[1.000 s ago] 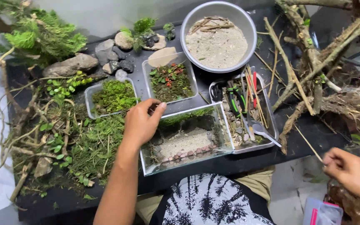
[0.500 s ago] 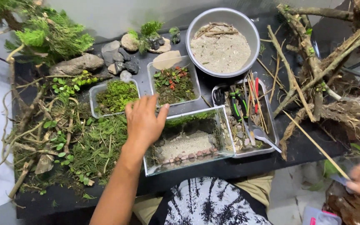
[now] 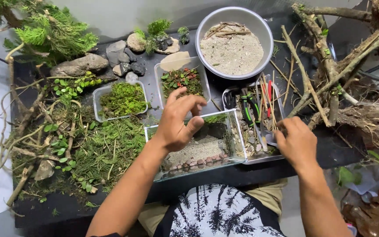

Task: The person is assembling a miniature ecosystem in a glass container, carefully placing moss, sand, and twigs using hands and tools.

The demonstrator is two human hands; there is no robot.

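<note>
My left hand (image 3: 178, 120) hovers over a small glass tank (image 3: 235, 153) that holds pale sand, a row of pebbles and some moss at the back. Its fingers are curled but apart, and nothing shows between them. My right hand (image 3: 295, 142) rests at the near edge of a metal tray (image 3: 257, 159) full of scissors, tweezers and thin sticks. Its fingers point into the tray; whether they grip a tool is hidden.
Behind the tank stand a clear tub of green moss (image 3: 121, 100), a tub of red-green plants (image 3: 181, 81) and a round metal bowl of sand (image 3: 233, 48). Grey stones (image 3: 123, 59) lie at the back. Ferns and twigs (image 3: 66, 145) cover the left, driftwood branches (image 3: 330, 70) the right.
My right hand has come up from the lower right to the tool tray. My left hand has lifted and curled its fingers above the tank. The camera has tilted slightly.
</note>
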